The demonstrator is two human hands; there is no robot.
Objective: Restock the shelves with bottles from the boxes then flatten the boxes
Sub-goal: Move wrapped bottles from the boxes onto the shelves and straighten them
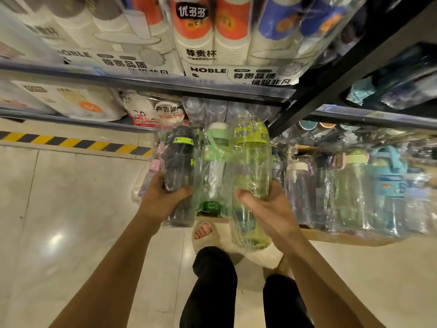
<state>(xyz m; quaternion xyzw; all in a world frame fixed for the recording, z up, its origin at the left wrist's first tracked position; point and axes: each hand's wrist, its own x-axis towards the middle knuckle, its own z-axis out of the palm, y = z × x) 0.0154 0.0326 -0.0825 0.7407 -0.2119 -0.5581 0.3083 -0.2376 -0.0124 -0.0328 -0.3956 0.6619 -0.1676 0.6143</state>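
Two hands carry wrapped bottles: left hand [163, 200] grips one black bottle [179, 162], right hand [267, 209] clasps one lime bottle [250, 162], one green bottle [215, 166] between.

We read "优多多" and "尊贵杯" on the orange cup pack [192, 31]. Below it, the white label [248, 75] says "NOBLE" and "尊贵品质 体验非凡". The dark bottle [179, 162] bears a green "H".

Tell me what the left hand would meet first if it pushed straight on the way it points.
The left hand grips the dark bottle, which leads. Straight on, that bottle's top would probably reach the clear cups on the bottom shelf first; depth is unclear.
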